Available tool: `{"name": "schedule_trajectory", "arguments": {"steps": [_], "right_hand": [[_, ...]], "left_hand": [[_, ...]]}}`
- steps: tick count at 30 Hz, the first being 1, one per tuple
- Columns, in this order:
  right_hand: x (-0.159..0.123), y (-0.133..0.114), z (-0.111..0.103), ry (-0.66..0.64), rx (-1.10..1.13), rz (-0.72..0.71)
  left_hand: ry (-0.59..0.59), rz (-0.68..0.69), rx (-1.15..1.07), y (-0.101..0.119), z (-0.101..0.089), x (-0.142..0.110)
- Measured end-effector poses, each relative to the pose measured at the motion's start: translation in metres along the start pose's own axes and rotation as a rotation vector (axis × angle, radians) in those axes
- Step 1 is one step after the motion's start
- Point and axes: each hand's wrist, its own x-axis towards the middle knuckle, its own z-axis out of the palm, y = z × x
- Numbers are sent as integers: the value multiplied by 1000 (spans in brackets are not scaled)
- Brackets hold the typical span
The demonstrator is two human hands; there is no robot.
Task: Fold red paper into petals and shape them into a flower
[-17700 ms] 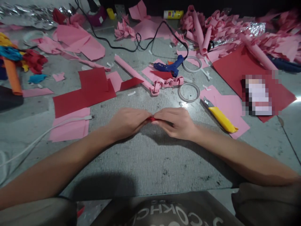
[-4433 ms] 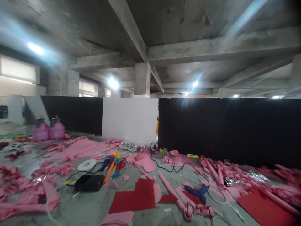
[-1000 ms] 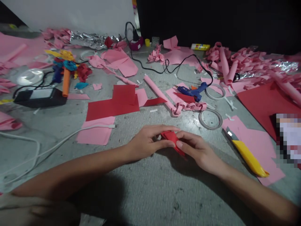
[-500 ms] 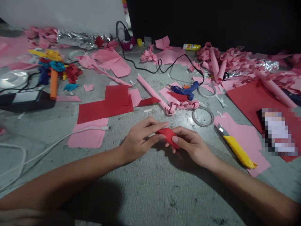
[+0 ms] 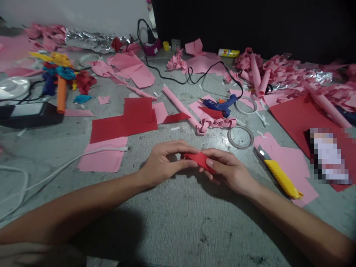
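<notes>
To the right, a yellow cutter [image 5: 282,180] lies partly on pink paper [image 5: 294,161]. Near it I see two rings [image 5: 240,147], the farther one right by a blue glue gun [image 5: 224,106]. A white cable [image 5: 69,162] crosses a pink sheet [image 5: 111,162] to the left; foil [image 5: 90,40] sits farther back, towards a black panel [image 5: 250,26].

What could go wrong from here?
Red paper: pinched by the left hand and right hand, it might spring open if either lets go.
Yellow cutter: lies near the right forearm; a sweep could knock it. Blade state unclear.
Blue glue gun: lies among paper scraps; if hot, could scorch them.
</notes>
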Motion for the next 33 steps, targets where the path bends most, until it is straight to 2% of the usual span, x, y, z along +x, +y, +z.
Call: {"name": "schedule_trajectory", "arguments": {"steps": [7,14,17,26,33], "right_hand": [[1,0,1,19,25,-17],[0,0,4,70,-70,-64],[0,-2,6,72,-149,-73],[0,-4,9,122,-187,-90],[-2,-2,10,137,-238,-112]], "left_hand": [[68,21,76,0,0,-2],[36,294,285,-6,-1,-3],[18,355,306,-8,0,-4],[26,268,291,-8,0,-5],[2,286,296,-11,0,-6]]}}
